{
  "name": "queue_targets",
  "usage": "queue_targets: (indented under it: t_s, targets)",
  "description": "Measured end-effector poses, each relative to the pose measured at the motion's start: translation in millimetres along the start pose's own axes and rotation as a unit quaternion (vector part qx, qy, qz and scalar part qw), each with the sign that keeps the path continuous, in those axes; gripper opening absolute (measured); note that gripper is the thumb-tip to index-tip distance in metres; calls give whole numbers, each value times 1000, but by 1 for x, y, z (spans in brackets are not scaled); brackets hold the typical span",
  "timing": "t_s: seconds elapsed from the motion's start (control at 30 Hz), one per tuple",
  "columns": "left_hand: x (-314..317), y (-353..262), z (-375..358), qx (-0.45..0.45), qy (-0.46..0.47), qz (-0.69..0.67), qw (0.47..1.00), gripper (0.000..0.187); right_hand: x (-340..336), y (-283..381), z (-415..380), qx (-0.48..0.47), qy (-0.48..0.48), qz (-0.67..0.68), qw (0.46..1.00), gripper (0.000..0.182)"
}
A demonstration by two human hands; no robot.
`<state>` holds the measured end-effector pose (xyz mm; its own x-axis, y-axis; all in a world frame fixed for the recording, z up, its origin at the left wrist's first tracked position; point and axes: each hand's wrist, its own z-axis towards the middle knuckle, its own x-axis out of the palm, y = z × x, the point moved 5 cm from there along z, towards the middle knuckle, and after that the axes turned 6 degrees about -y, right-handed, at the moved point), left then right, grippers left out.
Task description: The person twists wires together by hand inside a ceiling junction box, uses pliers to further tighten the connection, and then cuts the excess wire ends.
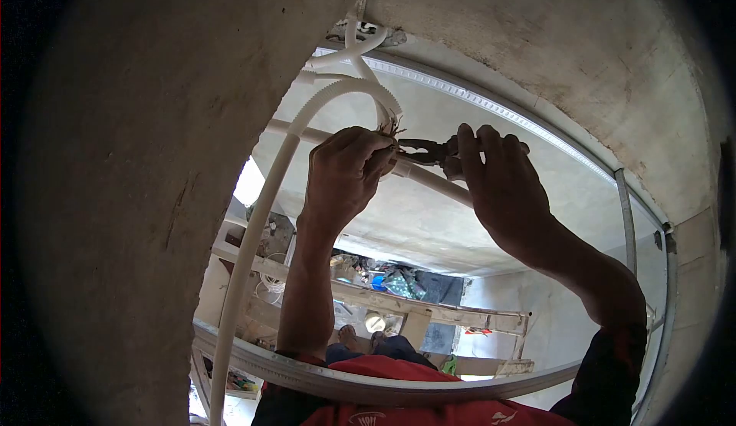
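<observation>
My left hand (343,167) is raised, its thumb and fingers pinched around a small bundle of thin copper-coloured wires (392,125). The frayed wire ends stick up beside the fingertips, near a bent white corrugated conduit (326,98). My right hand (502,184) is wrapped around the handles of dark pliers (425,152). Their jaws point left and reach the wires at my left fingertips; whether the jaws grip a wire is too small to tell. A straight white pipe (437,184) runs behind both hands.
A metal channel frame (491,100) curves around the opening, its near rail (307,376) crossing at my chest. A long white pipe (257,234) runs down the left beside a rough wall (146,196). Far below are wooden planks (429,309) and scattered items on the floor.
</observation>
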<state>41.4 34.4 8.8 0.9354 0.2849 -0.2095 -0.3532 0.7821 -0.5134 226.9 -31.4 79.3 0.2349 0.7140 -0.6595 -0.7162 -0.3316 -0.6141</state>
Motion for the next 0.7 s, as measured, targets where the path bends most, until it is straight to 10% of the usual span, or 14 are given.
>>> queue_targets:
  t_s: [0.3,0.43,0.63,0.7]
  targets:
    - [2,4,-1,43,1,0,999,21,12,-20,11,96,201,198,954,24]
    - [2,4,2,35,15,-7,999,23,29,-44,33,152,538,398,728,27]
    - [-1,4,0,44,-24,-27,998,20,17,-45,37,202,589,358,696,31]
    - [1,6,-1,29,9,-18,999,20,11,-45,32,106,473,291,825,31]
